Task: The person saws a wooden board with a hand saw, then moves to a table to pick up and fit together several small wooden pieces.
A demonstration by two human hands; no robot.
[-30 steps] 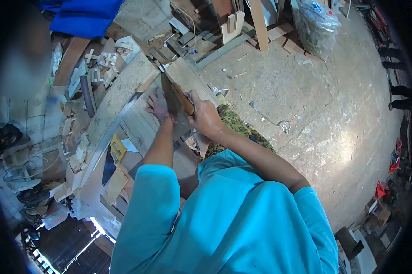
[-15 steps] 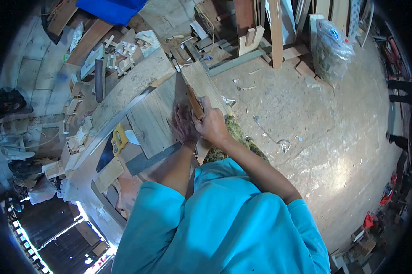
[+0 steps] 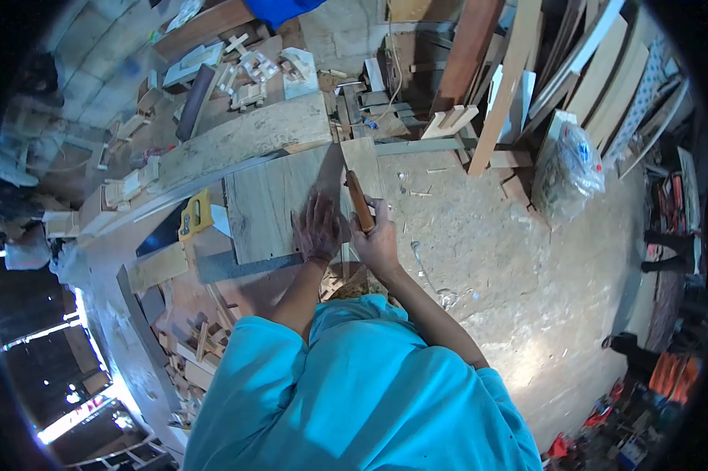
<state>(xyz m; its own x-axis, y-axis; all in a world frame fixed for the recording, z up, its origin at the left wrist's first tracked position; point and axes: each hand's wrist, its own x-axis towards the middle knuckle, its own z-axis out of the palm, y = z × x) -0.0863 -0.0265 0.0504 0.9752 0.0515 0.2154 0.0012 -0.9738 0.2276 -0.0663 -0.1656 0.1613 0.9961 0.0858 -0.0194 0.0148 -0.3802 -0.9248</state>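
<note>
My right hand (image 3: 378, 239) is wrapped around the wooden handle (image 3: 359, 202) of a handsaw. Its thin blade (image 3: 343, 161) runs away from me along a line in a wood-grained board (image 3: 268, 200), and little of it shows. My left hand (image 3: 318, 228) lies flat on that board, fingers spread, just left of the saw. A narrower strip of the board (image 3: 361, 157) is on the blade's right side. Under the near edge of the board sits a grey plank (image 3: 217, 268).
Left of the board lies a second saw with a yellow handle (image 3: 195, 214). Wood offcuts (image 3: 248, 78) cover the bench beyond. Tall planks (image 3: 468, 55) lean at the back right, beside a filled plastic bag (image 3: 567, 177). Bare floor (image 3: 479, 228) stretches to the right.
The view has turned and shifted, so the board appears more upright. My right hand and the saw handle sit farther from my left hand. Both hands keep the same hold.
</note>
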